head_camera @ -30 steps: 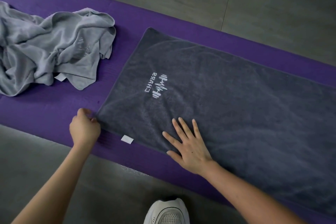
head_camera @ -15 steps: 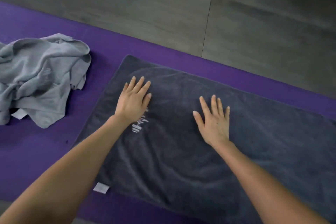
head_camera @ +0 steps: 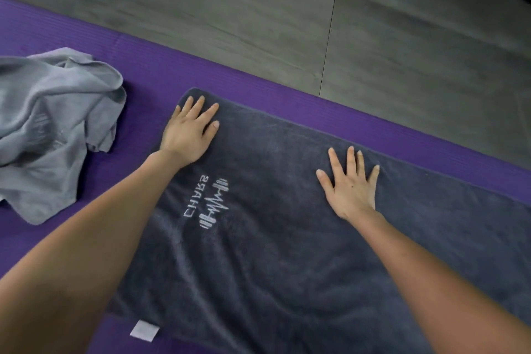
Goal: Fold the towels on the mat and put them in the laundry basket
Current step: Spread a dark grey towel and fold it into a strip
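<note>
Grey floor tiles (head_camera: 258, 8) fill the far side. A purple mat (head_camera: 161, 66) crosses the view from left to right.

- Far left on the mat: light grey towel (head_camera: 57, 129), crumpled and unfolded, well apart from both hands.
- Left hand (head_camera: 186, 129): palm down, fingers straight and slightly spread, pressing the far-left corner of the dark towel (head_camera: 287, 253). It grips nothing.
- Dark towel: spread flat on the mat, with its long axis running left to right and its right end out of frame. A white logo (head_camera: 209, 204) sits near the left end and a white tag (head_camera: 144, 330) at the near-left corner.
- Right hand (head_camera: 350, 184): flat, fingers splayed, resting on the towel beside its far long edge. It grips nothing.

Judgement: this looks like smoothing before a first fold. The far long edge lies just past both sets of fingertips, so both hands could pinch it and draw it toward the near edge. For an end-over-end fold, the left hand is nearer the short left end. No laundry basket is in view.
</note>
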Available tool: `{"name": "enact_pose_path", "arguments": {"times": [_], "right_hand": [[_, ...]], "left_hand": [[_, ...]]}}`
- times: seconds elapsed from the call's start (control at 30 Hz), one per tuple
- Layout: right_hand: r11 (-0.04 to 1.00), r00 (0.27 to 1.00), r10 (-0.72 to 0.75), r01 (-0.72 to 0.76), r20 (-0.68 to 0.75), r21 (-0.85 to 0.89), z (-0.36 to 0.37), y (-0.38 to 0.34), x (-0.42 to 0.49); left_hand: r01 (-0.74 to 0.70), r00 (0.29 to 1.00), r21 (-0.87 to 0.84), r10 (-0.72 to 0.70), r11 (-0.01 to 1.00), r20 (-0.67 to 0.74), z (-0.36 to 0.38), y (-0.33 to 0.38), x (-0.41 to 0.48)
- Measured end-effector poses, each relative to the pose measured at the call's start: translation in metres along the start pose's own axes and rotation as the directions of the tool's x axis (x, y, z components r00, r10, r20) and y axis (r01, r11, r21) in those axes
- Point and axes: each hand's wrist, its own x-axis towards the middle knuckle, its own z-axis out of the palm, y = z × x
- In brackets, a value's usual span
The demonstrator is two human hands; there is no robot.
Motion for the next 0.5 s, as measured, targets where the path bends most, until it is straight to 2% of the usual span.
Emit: {"name": "enact_pose_path", "arguments": {"times": [0.07, 0.13, 0.17, 0.23, 0.3, 0.37, 0.43, 0.5], "right_hand": [[0.999, 0.989, -0.010, 0.015, -0.149, 0.030, -0.005, -0.015, -0.011], [0.984, 0.940, -0.086, 0.132, -0.330, 0.120, -0.007, -0.043, -0.034], [0.965, 0.903, -0.140, 0.217, -0.407, 0.150, -0.005, -0.058, -0.047], [0.908, 0.851, -0.233, 0.364, -0.470, 0.208, -0.002, -0.090, -0.073], [0.838, 0.852, -0.284, 0.444, -0.440, 0.318, -0.003, -0.118, -0.096], [0.778, 0.866, -0.297, 0.464, -0.402, 0.424, -0.003, -0.140, -0.115], [0.700, 0.909, -0.238, 0.404, -0.342, 0.589, -0.011, -0.156, -0.131], [0.598, 0.964, -0.171, 0.265, -0.203, 0.756, -0.026, -0.170, -0.142]], "left_hand": [[0.068, 0.980, -0.107, -0.086, 0.992, -0.180, -0.013, -0.004, -0.028], [0.221, 0.924, -0.092, -0.239, 0.971, -0.300, -0.024, -0.011, -0.070], [0.310, 0.901, -0.083, -0.320, 0.947, -0.293, -0.029, -0.016, -0.092], [0.444, 0.876, -0.059, -0.447, 0.894, -0.182, -0.033, -0.027, -0.135], [0.498, 0.864, -0.056, -0.501, 0.865, -0.053, -0.034, -0.038, -0.170], [0.525, 0.850, -0.112, -0.525, 0.843, 0.033, -0.032, -0.046, -0.194], [0.518, 0.855, -0.164, -0.515, 0.839, 0.065, -0.036, -0.045, -0.210], [0.461, 0.886, -0.230, -0.459, 0.857, 0.065, -0.046, -0.032, -0.217]]}}
